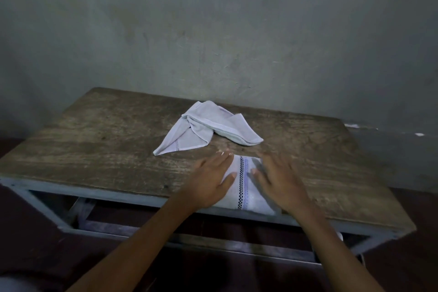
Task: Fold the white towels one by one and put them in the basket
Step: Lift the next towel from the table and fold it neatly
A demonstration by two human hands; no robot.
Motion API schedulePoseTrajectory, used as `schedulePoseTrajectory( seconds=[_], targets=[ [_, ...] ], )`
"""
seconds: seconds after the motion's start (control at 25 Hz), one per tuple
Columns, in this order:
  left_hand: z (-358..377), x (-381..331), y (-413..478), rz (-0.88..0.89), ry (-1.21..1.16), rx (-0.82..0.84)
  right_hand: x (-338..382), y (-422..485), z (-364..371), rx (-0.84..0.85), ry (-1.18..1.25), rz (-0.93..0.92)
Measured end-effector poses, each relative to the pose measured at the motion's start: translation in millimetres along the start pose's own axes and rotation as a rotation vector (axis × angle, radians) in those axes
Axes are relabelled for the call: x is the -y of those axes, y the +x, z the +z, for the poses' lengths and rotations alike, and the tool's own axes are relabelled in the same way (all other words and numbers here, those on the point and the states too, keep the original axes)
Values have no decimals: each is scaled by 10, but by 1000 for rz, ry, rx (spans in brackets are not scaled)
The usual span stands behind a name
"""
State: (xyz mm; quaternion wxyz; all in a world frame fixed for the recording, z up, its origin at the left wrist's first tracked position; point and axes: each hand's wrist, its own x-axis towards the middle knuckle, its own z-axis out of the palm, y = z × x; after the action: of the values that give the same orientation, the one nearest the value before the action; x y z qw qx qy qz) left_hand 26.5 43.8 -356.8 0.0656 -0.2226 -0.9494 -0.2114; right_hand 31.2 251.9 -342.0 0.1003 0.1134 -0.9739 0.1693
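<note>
Beneath both palms, at the near edge of the wooden table [94, 144], lies a folded white towel [246, 187], its dark checked stripe [241, 180] running between the two thumbs. Left hand [209, 181]: fingers [221, 161] straight and close together, laid flat on the towel's left part, tips reaching about to its far edge. Right hand [280, 184]: blurred, fingers extended and slightly spread, flat on the towel's right part. Neither hand curls round the cloth. Beyond the fingertips, apart from them, a second white towel [206, 125] sits crumpled and unfolded on the tabletop. Behind it stands a grey plaster wall [213, 31]; a grey frame [94, 193] carries the tabletop.
</note>
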Motion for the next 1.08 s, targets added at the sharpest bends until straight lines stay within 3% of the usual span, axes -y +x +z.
schedulePoseTrajectory(
  seconds=[0.04,0.12,0.28,0.4,0.48,0.56,0.64,0.84,0.92,1.08],
  targets=[
    [64,-8,-55,-10,94,134,64,-78,31,121,-46,29],
    [173,11,-96,-68,194,219,70,-144,163,299,-95,130],
    [227,50,78,-102,248,189,-26,6,236,277,-127,171],
    [157,12,237,-160,78,262,-70,203,157,298,-189,159],
    [127,-1,120,-281,-101,116,-26,231,114,300,-275,100],
    [93,-64,-176,-404,-200,-215,65,208,108,218,-259,13],
    [24,-137,-422,-461,-402,-303,187,216,122,165,-145,-62],
    [-48,-200,-526,-668,-1154,100,342,364,287,423,-49,-37],
    [-17,-218,-518,-680,-1249,157,344,373,361,432,-101,-17],
    [-17,-269,-528,-656,-1174,227,342,360,405,417,-108,6]
  ],
)
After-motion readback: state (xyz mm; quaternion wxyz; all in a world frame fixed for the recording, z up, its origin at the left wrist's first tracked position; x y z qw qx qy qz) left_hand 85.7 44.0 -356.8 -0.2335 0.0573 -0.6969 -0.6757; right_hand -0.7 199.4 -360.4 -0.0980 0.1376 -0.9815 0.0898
